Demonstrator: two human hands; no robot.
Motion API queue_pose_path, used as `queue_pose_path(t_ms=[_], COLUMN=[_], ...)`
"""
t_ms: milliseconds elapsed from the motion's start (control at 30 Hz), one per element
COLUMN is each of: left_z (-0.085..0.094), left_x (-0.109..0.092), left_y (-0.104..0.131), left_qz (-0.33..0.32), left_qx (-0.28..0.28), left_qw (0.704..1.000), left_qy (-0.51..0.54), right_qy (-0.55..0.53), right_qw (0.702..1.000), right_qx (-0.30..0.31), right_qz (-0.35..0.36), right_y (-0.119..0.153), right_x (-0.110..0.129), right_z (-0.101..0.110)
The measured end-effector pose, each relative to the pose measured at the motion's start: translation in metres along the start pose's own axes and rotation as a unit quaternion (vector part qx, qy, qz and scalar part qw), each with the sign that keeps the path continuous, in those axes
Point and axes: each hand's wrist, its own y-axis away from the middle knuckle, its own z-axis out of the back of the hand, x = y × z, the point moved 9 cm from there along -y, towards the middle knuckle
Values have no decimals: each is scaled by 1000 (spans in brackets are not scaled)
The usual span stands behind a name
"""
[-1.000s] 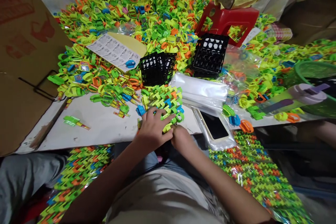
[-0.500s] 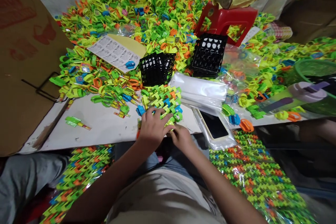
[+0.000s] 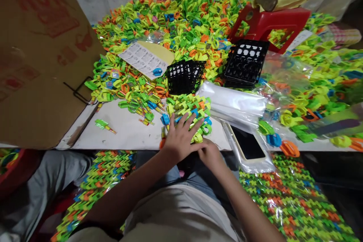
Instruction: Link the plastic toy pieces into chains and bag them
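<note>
My left hand (image 3: 181, 136) lies with spread fingers on a block of small green, yellow, blue and orange plastic pieces (image 3: 188, 104) set in rows. My right hand (image 3: 209, 153) is closed at the block's near right corner, its fingertips by my left thumb; what it grips, if anything, is hidden. Behind the block stand black plastic grids (image 3: 185, 77). Clear plastic bags (image 3: 234, 100) lie to its right. A blue piece (image 3: 165, 119) sits at the left edge of the block.
A phone (image 3: 248, 141) lies on plastic at the table's front edge. Loose pieces (image 3: 187, 19) are heaped behind, with a red stool (image 3: 269, 22), more black grids (image 3: 246, 60) and a sticker sheet (image 3: 144, 60). A cardboard box (image 3: 48, 64) stands left. Another person's leg (image 3: 56, 181) shows lower left.
The view has shifted, so the scene sits farther right. The fingers of my left hand have spread out flatter over the block. My right hand stays near the same corner.
</note>
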Motion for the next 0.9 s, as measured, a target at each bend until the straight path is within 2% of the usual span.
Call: queue_pose_path(t_ms=[67, 100, 133, 200, 267, 333, 367, 433, 500, 567, 733, 833, 900], left_z=[4, 7, 11, 22, 36, 41, 40, 37, 30, 21, 1, -10, -13], left_x=[6, 18, 36, 96, 170, 233, 257, 286, 298, 298, 285, 273, 253], left_y=[5, 10, 18, 46, 93, 147, 169, 193, 199, 198, 192, 190, 183], left_qz=[-8, 4, 37, 171, 358, 517, 572, 602, 605, 601, 574, 553, 525], left_qx=[-10, -17, -28, -58, -91, -52, -15, 17, 42, 59, 66, 52, 31], left_qw=[1000, 1000, 999, 983, 929, 852, 816, 796, 794, 797, 813, 825, 846], left_qy=[12, 17, 20, 10, -26, -70, -77, -65, -38, -9, 70, 104, 90], right_qy=[-10, -14, -17, -24, -37, -55, -63, -74, -76, -74, -78, -73, -69], right_qw=[1000, 1000, 1000, 999, 998, 997, 996, 993, 992, 991, 988, 990, 992], right_qx=[6, 1, -8, -30, -43, -58, -69, -87, -95, -101, -119, -111, -106], right_qz=[7, 8, 7, 3, 2, 6, 10, 21, 35, 49, 62, 42, 25], right_y=[0, 1, 3, 7, 13, 18, 20, 23, 24, 24, 27, 29, 31], right_x=[2, 2, 3, 3, 3, 3, 3, 6, 11, 19, 36, 30, 23], right_z=[1, 2, 4, 8, 10, 13, 16, 22, 27, 32, 40, 36, 34])
